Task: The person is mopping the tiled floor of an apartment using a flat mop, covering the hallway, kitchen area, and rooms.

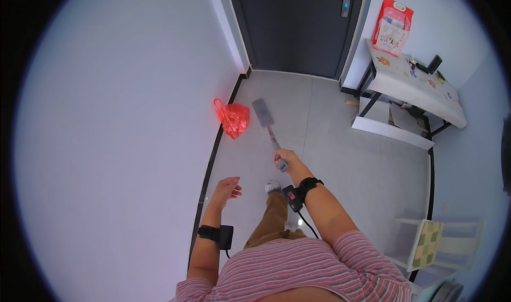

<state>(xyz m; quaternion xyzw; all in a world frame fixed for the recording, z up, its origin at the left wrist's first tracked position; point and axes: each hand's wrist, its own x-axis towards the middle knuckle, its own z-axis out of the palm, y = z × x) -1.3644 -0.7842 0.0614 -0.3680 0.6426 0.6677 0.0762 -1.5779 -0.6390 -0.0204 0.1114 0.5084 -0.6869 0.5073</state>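
Observation:
My right hand (285, 158) is wrapped round the grey upper end of a flat mop (273, 138). The pole runs forward and slightly left, down to a grey rectangular mop head (262, 113), a little blurred, at the floor. To the left, my left hand (229, 189) hangs in the air near the wall, fingers loosely bent and apart, holding nothing. Just left of the mop head, a red plastic bag (234, 119) with something inside rests on the floor against the wall. What it holds is hard to make out.
Ahead stands a closed dark door (298, 28). At the right, a table with a patterned cloth (412, 81) carries a red-and-white bag (393, 28) and small items, with white boards (391, 133) beneath. A white chair with a checked cushion (427, 243) stands at the lower right.

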